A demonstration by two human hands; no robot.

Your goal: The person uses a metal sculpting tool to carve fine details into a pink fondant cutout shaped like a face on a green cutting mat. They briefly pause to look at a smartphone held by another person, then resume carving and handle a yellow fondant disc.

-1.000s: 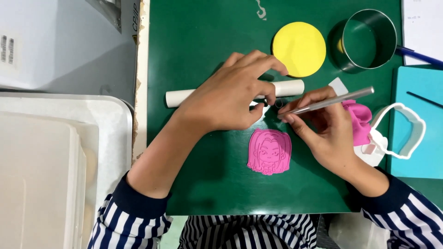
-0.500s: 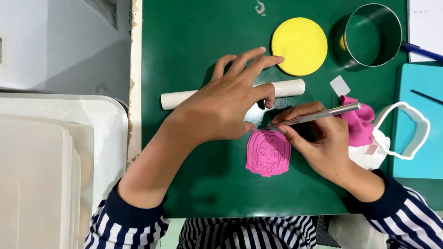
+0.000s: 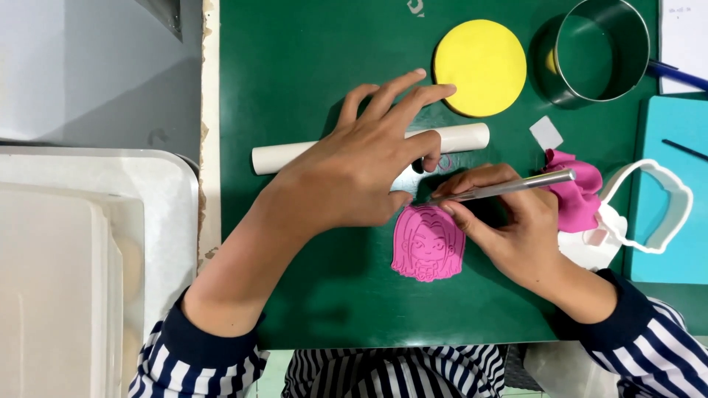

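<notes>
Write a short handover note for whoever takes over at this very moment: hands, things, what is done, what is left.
Left hand: spread flat on the green mat, across the white rolling pin, pinning a small piece.
Right hand: fingers grip a metal tool, tip at that piece.
Pink face cutout lies finished below; yellow disc and metal ring cutter above; pink scrap and white outline cutter right.
Left: the small piece appears unfinished.

On the cutting mat [image 3: 295, 59], the roller [image 3: 457, 137] lies between disc [image 3: 479, 66] and figure [image 3: 428, 243].
</notes>
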